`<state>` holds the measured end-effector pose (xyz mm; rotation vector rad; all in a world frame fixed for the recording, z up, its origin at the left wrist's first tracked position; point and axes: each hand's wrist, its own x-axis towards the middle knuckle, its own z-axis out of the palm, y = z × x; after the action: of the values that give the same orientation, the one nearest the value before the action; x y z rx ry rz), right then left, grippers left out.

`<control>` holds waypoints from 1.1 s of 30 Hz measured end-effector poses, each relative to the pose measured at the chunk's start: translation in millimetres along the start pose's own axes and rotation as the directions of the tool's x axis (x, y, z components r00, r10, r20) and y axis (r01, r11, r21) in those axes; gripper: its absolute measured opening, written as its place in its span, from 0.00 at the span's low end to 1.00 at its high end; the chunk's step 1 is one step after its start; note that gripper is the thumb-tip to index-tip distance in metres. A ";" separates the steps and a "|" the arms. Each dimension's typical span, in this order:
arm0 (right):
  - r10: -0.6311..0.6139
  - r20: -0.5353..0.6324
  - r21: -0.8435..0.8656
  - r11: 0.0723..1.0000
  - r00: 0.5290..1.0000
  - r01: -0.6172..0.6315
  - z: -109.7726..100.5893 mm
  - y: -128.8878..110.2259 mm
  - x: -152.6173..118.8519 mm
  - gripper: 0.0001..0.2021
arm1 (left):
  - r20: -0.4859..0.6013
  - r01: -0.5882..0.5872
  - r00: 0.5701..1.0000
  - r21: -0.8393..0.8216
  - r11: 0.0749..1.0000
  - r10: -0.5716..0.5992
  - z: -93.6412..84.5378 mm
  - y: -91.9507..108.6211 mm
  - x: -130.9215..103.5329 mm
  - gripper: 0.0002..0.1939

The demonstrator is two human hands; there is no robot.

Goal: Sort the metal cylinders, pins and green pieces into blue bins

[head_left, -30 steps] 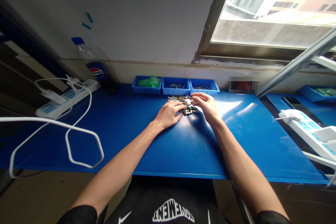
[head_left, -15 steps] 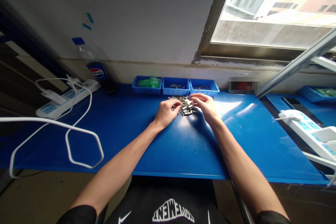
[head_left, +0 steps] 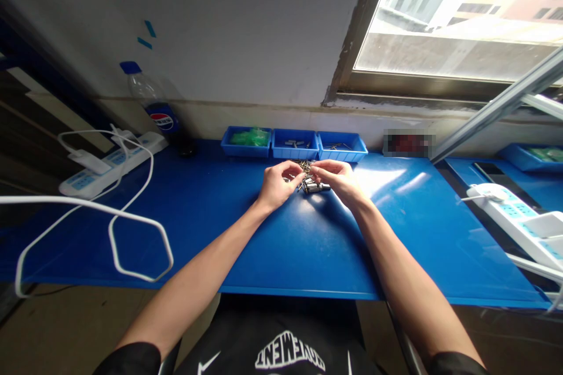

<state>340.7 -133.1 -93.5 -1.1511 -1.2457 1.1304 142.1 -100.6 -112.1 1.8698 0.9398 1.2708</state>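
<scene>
A pile of small metal parts (head_left: 315, 187), some silvery and some brass-coloured, lies on the blue table between my hands. At its left side is my left hand (head_left: 278, 183), thumb and fingers curved toward each other; what they hold, if anything, is too small to name. My right hand (head_left: 336, 177) reaches over the pile's right side with its fingers drawn together, and anything between the fingertips cannot be made out. Just behind the pile stand the middle blue bin (head_left: 295, 152) with a few metal pieces and the right blue bin (head_left: 343, 155) with thin pieces.
The left blue bin (head_left: 246, 151) holds green bags. A cola bottle (head_left: 162, 119) stands at the back left, near a power strip (head_left: 83, 181) and a looping white cable (head_left: 141, 221). Another power strip (head_left: 510, 208) is at the right, beside a metal frame (head_left: 497, 99).
My right hand has moved slightly left and its fingers have come closer together over the pile. My left hand has stayed nearly in place, its fingers slightly shifted.
</scene>
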 end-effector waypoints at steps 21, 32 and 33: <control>-0.019 -0.230 0.068 0.997 0.973 0.036 -6.7 6.5 6.1 0.21 | 0.450 -0.320 0.892 0.550 0.772 0.049 -6.0 9.3 -4.7 0.09; -0.010 -0.205 -0.005 1.000 0.979 0.009 -8.5 4.2 4.5 0.20 | 0.048 -0.145 0.989 0.186 0.972 0.139 -2.3 8.7 -1.5 0.09; -0.011 -0.199 -0.020 1.000 0.980 0.007 -7.6 2.6 4.0 0.20 | 0.010 -0.131 0.991 0.155 0.979 0.131 -2.8 9.0 -0.3 0.09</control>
<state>348.4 -129.0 -95.6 -1.2398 -1.1080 0.9723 141.0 -105.1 -103.9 2.0817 0.9527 1.3071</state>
